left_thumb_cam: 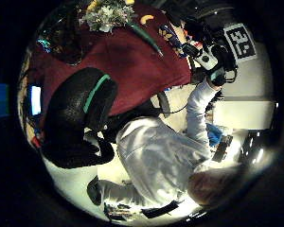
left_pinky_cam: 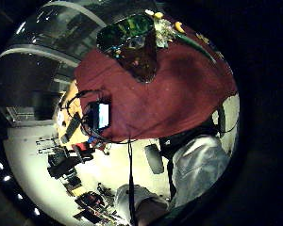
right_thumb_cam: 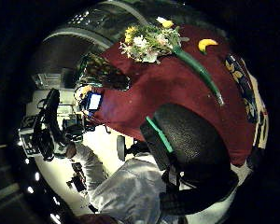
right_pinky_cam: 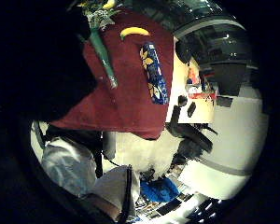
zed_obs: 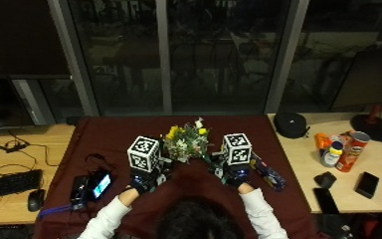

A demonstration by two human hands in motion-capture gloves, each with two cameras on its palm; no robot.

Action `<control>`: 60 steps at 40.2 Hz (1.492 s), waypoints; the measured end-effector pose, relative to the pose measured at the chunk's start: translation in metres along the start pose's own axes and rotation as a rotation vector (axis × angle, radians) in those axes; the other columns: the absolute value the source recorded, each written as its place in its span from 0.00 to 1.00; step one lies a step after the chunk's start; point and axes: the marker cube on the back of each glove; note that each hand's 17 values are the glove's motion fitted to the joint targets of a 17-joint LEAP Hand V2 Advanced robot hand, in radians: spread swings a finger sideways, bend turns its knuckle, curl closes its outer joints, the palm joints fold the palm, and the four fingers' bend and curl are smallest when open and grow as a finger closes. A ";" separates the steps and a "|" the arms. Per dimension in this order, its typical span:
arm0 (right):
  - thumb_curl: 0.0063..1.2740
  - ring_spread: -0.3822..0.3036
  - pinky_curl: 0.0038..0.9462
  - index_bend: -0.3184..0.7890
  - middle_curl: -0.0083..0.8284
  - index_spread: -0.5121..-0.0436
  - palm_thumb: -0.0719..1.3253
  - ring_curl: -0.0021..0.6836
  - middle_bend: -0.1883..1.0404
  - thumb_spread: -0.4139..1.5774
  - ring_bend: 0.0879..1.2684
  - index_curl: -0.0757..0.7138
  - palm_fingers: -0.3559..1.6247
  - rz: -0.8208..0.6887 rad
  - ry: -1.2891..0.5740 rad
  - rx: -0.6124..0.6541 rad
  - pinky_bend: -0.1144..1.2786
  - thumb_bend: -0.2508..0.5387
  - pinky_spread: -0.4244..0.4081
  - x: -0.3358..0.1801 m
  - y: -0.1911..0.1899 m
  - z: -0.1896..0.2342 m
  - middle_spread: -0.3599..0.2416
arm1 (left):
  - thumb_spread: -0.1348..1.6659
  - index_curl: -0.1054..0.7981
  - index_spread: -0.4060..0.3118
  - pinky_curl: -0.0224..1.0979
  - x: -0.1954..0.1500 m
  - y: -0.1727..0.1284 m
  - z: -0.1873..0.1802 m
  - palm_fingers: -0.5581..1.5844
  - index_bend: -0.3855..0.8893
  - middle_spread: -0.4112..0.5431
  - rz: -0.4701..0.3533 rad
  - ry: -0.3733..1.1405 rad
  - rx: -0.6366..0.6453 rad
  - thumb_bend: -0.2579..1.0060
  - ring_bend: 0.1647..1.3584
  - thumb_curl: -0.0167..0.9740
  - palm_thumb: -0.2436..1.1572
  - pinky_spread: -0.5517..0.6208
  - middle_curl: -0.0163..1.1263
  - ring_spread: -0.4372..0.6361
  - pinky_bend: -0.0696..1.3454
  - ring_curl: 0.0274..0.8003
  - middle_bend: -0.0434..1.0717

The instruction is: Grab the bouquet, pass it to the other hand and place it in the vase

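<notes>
Lying on the dark red tablecloth (zed_obs: 111,134), the bouquet (zed_obs: 186,141) rests between your two hands, flowers toward the window and green stem (right_thumb_cam: 198,70) toward you. The vase (left_pinky_cam: 132,40) seems to stand under your left hand (zed_obs: 143,182), though the outside view hides it. Your right hand (zed_obs: 235,177) hovers just beside the stem. You hold nothing, but I cannot tell how your fingers are. A banana (right_thumb_cam: 206,43) lies near the stem.
</notes>
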 end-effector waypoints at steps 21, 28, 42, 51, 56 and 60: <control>0.18 0.55 0.37 0.32 0.47 0.60 0.34 0.52 0.47 0.82 0.53 0.19 0.43 0.145 -0.166 -0.034 0.55 0.30 0.71 0.034 -0.062 0.006 0.62 | 0.76 0.40 0.56 0.28 0.005 0.002 0.009 0.33 0.41 0.67 0.024 -0.039 -0.019 0.19 0.35 0.25 0.41 0.82 0.29 0.76 0.29 0.28 0.22; 0.19 0.55 0.38 0.34 0.49 0.64 0.36 0.53 0.47 0.81 0.52 0.20 0.42 0.260 -0.201 -0.075 0.56 0.30 0.71 0.051 -0.097 0.027 0.61 | 0.75 0.40 0.56 0.29 0.005 0.006 0.020 0.34 0.41 0.67 0.034 -0.037 0.001 0.19 0.35 0.26 0.40 0.81 0.30 0.76 0.29 0.29 0.21; 0.22 0.57 0.38 0.40 0.50 0.73 0.35 0.51 0.43 0.76 0.43 0.26 0.42 0.446 -0.171 -0.133 0.58 0.28 0.74 0.056 -0.132 0.090 0.61 | 0.75 0.40 0.55 0.31 -0.006 0.014 0.020 0.33 0.41 0.67 0.015 -0.012 -0.016 0.19 0.36 0.26 0.40 0.81 0.31 0.76 0.30 0.30 0.21; 0.24 0.47 0.39 0.35 0.50 0.75 0.39 0.54 0.40 0.74 0.48 0.26 0.45 0.553 -0.159 -0.263 0.58 0.30 0.62 0.052 -0.135 0.136 0.58 | 0.75 0.41 0.55 0.31 -0.016 0.018 0.021 0.33 0.41 0.66 -0.009 -0.012 -0.031 0.19 0.36 0.27 0.40 0.81 0.32 0.76 0.30 0.30 0.21; 0.25 0.45 0.39 0.38 0.53 0.76 0.42 0.55 0.44 0.73 0.46 0.28 0.45 0.561 -0.172 -0.305 0.55 0.30 0.63 0.047 -0.132 0.146 0.55 | 0.74 0.41 0.55 0.32 -0.019 0.019 0.022 0.33 0.41 0.66 -0.017 -0.012 -0.039 0.19 0.36 0.28 0.41 0.81 0.32 0.76 0.30 0.31 0.21; 0.26 0.46 0.38 0.38 0.55 0.76 0.43 0.56 0.46 0.73 0.43 0.29 0.45 0.545 -0.167 -0.305 0.54 0.30 0.66 0.044 -0.129 0.149 0.53 | 0.74 0.41 0.55 0.32 -0.020 0.021 0.021 0.33 0.42 0.66 -0.025 -0.005 -0.054 0.19 0.36 0.28 0.41 0.81 0.32 0.76 0.30 0.31 0.21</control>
